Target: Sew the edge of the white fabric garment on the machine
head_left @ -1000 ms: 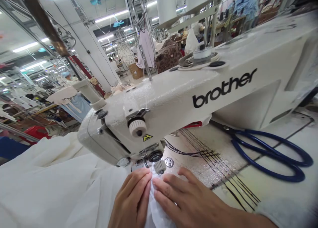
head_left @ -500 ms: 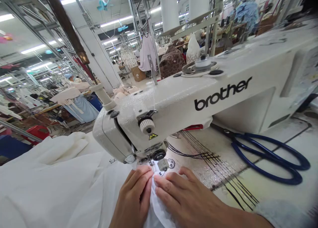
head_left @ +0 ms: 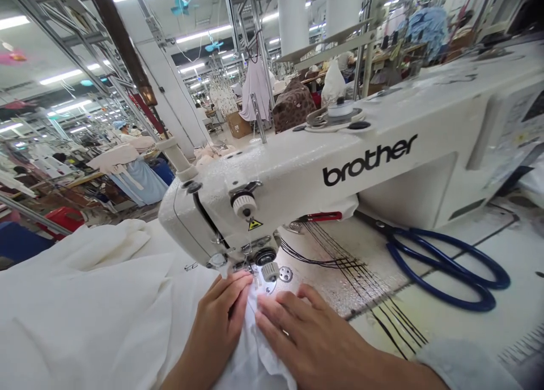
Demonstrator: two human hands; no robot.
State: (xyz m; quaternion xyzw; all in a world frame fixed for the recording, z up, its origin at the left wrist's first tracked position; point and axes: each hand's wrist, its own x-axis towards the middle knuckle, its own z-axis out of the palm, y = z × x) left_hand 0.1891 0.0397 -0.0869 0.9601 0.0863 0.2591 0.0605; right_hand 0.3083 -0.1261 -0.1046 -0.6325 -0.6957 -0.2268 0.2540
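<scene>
Head view: our left hand [head_left: 216,327] and right hand [head_left: 306,339] have crept closer to the presser foot [head_left: 250,271] since a second ago, fingers narrow, pinching the white fabric [head_left: 106,316] just short of the Brother sewing machine [head_left: 323,169]; the seam keeps feeding.

Garment factory floor, a sewing line. Industrial Brother sewing machine [head_left: 340,169] sits just beyond the grip, on a worn surface [head_left: 425,322] marked with black guide lines. Big blue-handled shears [head_left: 442,265] lie right of the grip, under the machine arm. White cloth [head_left: 85,299] is heaped left of the grip. Two large thread cones [head_left: 293,16] stand on a rack above the machine. Far beyond the grip: long rows of ceiling strip lights [head_left: 63,75], metal overhead rails [head_left: 55,44], hanging garments [head_left: 255,89], a cardboard box [head_left: 238,124], more stations stacked with fabric [head_left: 127,163], other workers blurred in the distance.
</scene>
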